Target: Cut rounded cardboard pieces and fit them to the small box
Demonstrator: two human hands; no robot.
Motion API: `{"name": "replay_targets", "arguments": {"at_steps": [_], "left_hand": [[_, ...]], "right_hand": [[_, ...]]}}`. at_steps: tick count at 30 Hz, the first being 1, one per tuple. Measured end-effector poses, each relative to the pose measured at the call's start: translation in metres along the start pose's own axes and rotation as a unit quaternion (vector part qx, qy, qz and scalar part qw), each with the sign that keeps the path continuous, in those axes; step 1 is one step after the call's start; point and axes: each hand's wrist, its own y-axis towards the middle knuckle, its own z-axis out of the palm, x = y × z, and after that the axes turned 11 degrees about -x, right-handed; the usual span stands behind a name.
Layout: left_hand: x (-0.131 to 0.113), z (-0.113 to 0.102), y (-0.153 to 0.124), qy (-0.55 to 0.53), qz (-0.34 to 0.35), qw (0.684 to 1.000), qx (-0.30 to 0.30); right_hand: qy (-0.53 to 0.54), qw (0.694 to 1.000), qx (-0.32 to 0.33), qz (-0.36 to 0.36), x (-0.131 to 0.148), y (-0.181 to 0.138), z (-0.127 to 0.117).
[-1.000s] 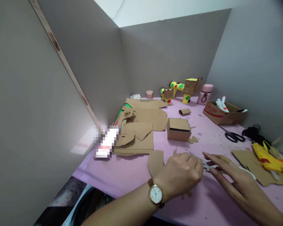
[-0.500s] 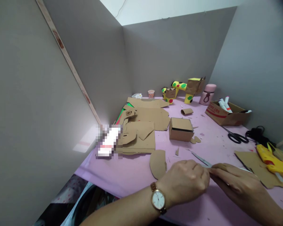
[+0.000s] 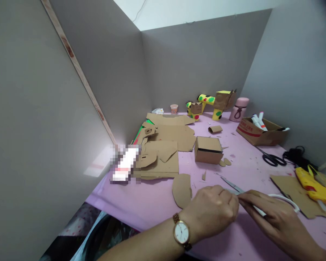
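Observation:
My left hand [image 3: 216, 206], a watch on its wrist, is closed with curled fingers over the near part of the table. The fingertips of my right hand [image 3: 274, 214] meet it in a pinch, and whatever lies between the two hands is hidden. Just behind them are scissors [image 3: 231, 183] with white handles, partly covered by my hands, their blades pointing to the far left. A rounded piece of cardboard [image 3: 182, 190] lies flat beside my left wrist. Further back stands a small cardboard box [image 3: 208, 154], with two little cardboard ovals [image 3: 227, 161] at its corner.
Cardboard sheets [image 3: 165, 168] are stacked on the left, near a blurred bright phone-like object [image 3: 126, 163]. A yellow glue gun [image 3: 315, 185] rests on cardboard at right, before black scissors [image 3: 273, 159] and a box of markers [image 3: 258, 132]. A yellow spotted cardboard animal [image 3: 217, 101] stands at the back.
My right hand has shifted slightly left and tilted, so more of the scissors' white handle shows. My left hand moved a little left, still closed.

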Motion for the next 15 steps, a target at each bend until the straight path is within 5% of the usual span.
{"name": "replay_targets", "arguments": {"at_steps": [3, 7, 9, 12, 15], "left_hand": [[0.002, 0.001, -0.004, -0.047, -0.045, 0.998, -0.009], [0.003, -0.003, -0.008, -0.15, -0.171, 0.973, -0.039], [0.0, -0.006, -0.009, -0.298, -0.304, 0.902, -0.069], [-0.008, -0.008, -0.009, -0.522, -0.479, 0.697, -0.109], [-0.016, -0.004, -0.012, -0.568, -0.511, 0.63, -0.137]], "right_hand": [[0.053, 0.991, -0.004, 0.124, 0.006, -0.002, 0.005], [0.198, 0.932, -0.003, 0.303, 0.016, -0.002, 0.014], [0.249, 0.91, -0.006, 0.331, 0.024, 0.0, 0.019], [0.294, 0.895, 0.001, 0.334, 0.04, 0.004, 0.026], [0.339, 0.876, -0.001, 0.342, 0.053, 0.005, 0.031]]}}
